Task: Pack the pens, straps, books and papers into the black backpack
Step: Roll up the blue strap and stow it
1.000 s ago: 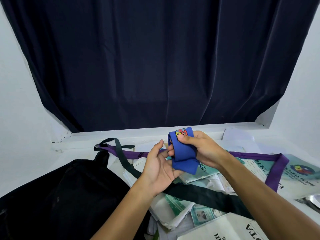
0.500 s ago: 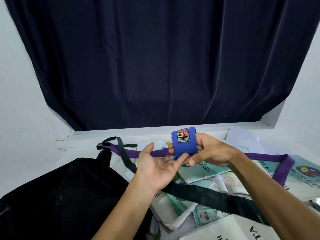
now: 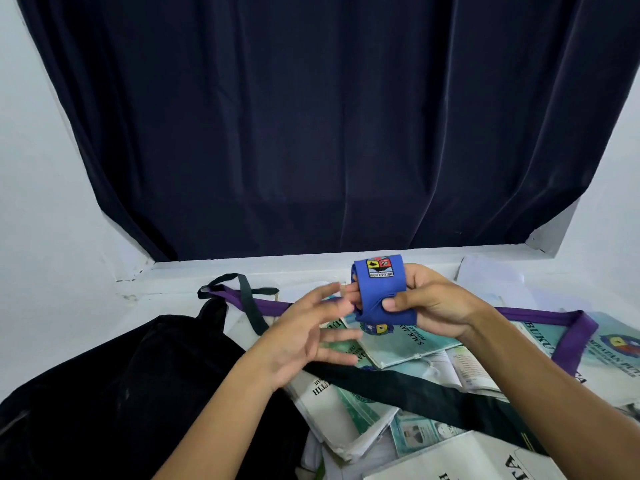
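Blue strap (image 3: 379,292), rolled up, sits pinched in the right hand (image 3: 426,308) while the left hand (image 3: 304,336) hovers loose-fingered beside it, so packing looks barely begun: purple strap (image 3: 540,315), dark strap (image 3: 415,393), books (image 3: 398,344) and papers (image 3: 339,414) lie outside the black backpack (image 3: 138,393).

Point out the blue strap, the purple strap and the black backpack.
blue strap (image 3: 380,292): head view, front of the roll, below its badge.
purple strap (image 3: 568,327): head view, bend at its right end.
black backpack (image 3: 149,382): head view, middle of the body.
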A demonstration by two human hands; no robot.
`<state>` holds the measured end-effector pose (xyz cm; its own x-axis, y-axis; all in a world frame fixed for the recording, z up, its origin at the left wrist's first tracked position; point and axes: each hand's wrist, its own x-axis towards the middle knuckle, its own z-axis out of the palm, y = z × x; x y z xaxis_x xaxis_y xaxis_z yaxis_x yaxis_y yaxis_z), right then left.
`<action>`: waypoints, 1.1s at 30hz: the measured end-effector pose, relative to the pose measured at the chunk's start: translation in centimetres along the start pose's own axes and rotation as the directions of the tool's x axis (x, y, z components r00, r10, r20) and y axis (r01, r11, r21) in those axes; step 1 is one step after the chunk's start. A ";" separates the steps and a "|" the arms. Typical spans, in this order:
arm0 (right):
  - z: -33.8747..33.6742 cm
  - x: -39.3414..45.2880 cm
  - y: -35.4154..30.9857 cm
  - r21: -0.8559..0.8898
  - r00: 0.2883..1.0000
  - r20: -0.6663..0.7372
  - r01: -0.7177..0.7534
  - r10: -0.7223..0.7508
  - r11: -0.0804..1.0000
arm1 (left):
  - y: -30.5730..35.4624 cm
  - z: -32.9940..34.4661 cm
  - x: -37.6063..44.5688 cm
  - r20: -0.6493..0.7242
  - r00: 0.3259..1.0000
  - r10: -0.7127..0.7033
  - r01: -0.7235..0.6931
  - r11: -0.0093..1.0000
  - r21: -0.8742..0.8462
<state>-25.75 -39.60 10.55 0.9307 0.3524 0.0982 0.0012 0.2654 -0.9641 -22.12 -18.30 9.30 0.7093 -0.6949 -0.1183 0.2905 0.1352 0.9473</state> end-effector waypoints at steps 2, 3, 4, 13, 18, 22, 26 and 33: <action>0.1 -0.1 0.2 0.025 0.998 0.048 -0.052 0.051 0.998 | -0.9 -0.3 0.4 -0.027 0.985 0.170 -0.160 0.965 0.209; 0.2 -0.1 0.3 0.023 0.995 0.072 -0.076 0.074 0.997 | -1.2 -0.2 0.6 -0.006 0.972 0.234 -0.224 0.938 0.264; 0.6 -0.1 0.3 0.017 0.991 0.098 -0.097 0.094 0.995 | -1.4 0.0 0.7 0.023 0.961 0.275 -0.271 0.921 0.281; 2.0 0.0 1.5 0.080 0.973 0.164 -0.175 0.160 0.981 | -3.1 1.1 1.7 0.084 0.929 0.361 -0.361 0.932 -0.009; 2.5 -0.3 2.6 0.112 0.979 0.120 -0.181 0.167 0.977 | -3.9 0.4 2.0 0.123 0.931 0.345 -0.342 0.939 -0.046; 2.8 -0.4 3.1 0.162 0.956 0.245 -0.204 0.161 0.966 | -3.7 -0.1 1.6 0.176 0.953 0.245 -0.221 0.964 -0.146; 3.0 -0.5 3.9 0.107 0.934 0.305 -0.226 0.185 0.968 | -3.7 -0.1 1.2 0.227 0.949 0.218 -0.178 0.967 -0.183; 3.6 -0.3 4.1 0.058 0.891 0.392 -0.272 0.229 0.960 | -3.9 0.2 0.9 0.247 0.957 0.153 -0.102 0.973 -0.207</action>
<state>-27.31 -35.42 7.45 0.6862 0.7265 -0.0364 -0.2736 0.2114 -0.9383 -22.75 -19.62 5.56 0.5641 -0.8190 0.1050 0.3434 0.3483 0.8722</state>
